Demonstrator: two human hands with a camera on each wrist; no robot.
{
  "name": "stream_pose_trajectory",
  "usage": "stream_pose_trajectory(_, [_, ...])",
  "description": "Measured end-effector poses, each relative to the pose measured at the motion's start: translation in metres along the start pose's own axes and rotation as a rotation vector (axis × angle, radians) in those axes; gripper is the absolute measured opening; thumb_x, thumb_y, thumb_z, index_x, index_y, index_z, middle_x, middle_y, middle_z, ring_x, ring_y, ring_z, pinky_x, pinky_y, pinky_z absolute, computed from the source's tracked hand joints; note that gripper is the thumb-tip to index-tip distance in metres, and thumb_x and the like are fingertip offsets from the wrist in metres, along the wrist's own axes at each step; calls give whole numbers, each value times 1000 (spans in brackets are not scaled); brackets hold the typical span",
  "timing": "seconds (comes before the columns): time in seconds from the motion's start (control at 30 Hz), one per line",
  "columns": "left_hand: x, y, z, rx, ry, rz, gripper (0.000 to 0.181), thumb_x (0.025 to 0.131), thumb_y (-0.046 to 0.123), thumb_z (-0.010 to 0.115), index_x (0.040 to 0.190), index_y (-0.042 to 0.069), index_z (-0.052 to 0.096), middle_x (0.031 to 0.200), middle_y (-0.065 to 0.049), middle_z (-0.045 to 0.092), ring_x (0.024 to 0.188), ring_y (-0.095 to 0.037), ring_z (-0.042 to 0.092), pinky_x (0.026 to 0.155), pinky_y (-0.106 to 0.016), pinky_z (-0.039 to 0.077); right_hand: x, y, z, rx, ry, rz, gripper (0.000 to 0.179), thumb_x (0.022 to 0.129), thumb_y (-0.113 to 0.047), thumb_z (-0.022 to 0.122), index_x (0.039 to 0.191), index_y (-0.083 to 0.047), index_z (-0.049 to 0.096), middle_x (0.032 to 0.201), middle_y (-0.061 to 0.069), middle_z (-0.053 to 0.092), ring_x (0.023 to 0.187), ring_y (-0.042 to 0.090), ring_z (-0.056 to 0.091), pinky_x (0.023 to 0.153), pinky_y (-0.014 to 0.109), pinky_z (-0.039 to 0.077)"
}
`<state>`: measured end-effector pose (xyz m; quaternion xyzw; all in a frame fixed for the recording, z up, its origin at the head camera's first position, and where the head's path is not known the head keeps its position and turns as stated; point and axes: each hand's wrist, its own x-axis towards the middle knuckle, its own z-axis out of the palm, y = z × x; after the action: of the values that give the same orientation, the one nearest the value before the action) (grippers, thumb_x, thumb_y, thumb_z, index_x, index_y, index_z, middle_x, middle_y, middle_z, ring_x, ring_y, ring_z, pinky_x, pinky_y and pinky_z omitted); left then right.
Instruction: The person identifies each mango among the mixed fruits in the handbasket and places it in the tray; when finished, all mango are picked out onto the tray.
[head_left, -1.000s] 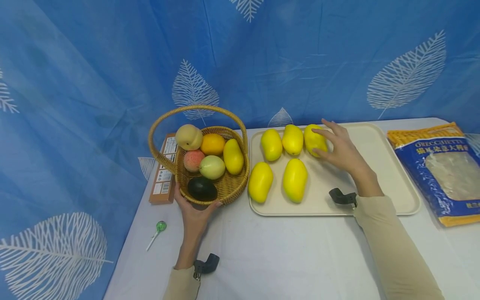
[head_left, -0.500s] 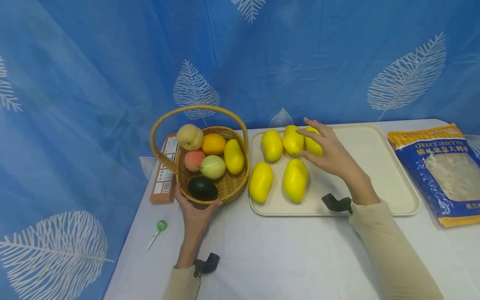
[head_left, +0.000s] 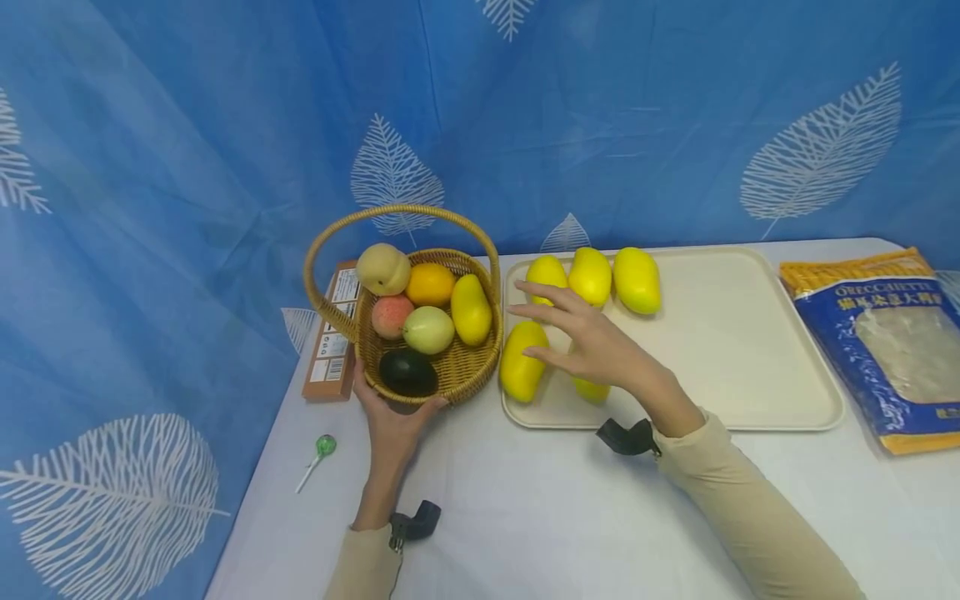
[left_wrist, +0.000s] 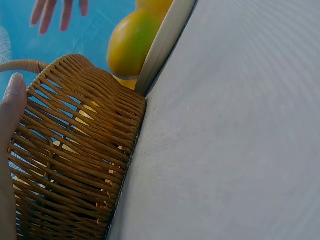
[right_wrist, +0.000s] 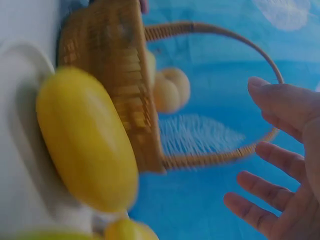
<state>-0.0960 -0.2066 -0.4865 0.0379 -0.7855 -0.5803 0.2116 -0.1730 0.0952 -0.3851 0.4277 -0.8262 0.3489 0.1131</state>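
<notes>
A wicker basket [head_left: 454, 365] with a tall arched handle stands to the left. Inside it lie a peach-like fruit [head_left: 382, 269], an orange fruit [head_left: 430, 285], a red fruit [head_left: 392, 317], a pale green fruit [head_left: 428, 330], a mango [head_left: 471, 310] and a dark green avocado-like fruit [head_left: 408, 372]. My left hand [head_left: 392, 429] holds the basket's near side, thumb and fingers spread round its wall. Above the left part of a cream tray [head_left: 735, 350] hovers my right hand [head_left: 592, 337], fingers spread, holding nothing. Several yellow mangoes [head_left: 522, 362] lie there; the hand partly covers two.
A blue and orange pasta bag [head_left: 892, 342] lies right of the tray. Behind the basket's left side is a brown box [head_left: 328, 367]. A green lollipop [head_left: 325, 446] lies at the left on the white tablecloth [head_left: 510, 517]. A blue curtain [head_left: 645, 150] hangs behind.
My right hand has moved left, from the back right mango to above the left mangoes, with nothing in it. The left hand has stayed on the basket, and the mangoes keep their places.
</notes>
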Motion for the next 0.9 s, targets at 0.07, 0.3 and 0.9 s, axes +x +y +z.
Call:
stream_pose_trajectory(0.07, [0,0,0,3,-3,-12,128,66,13,90,157,21,1,163,0,6,149,-22,12,122,-54,10,7,-5,8,26,-39,-3,53,88,-22,74,137,-15,57,153,12,40,140,30,39,112,50,39])
stream_pose_trajectory(0.3, [1,3,-2,-5,-17,14,127,65,6,89,155,6,-1,162,-16,4,149,-35,10,120,-61,8,32,-13,34,68,-138,2,52,90,-29,71,139,-18,56,155,8,38,142,28,36,114,47,37])
stream_pose_trajectory(0.9, [2,0,0,19,3,55,126,64,4,89,156,11,2,162,-10,9,149,-31,15,120,-59,12,71,0,65,-12,-295,90,54,92,-38,68,141,-20,54,154,13,37,141,31,38,113,48,38])
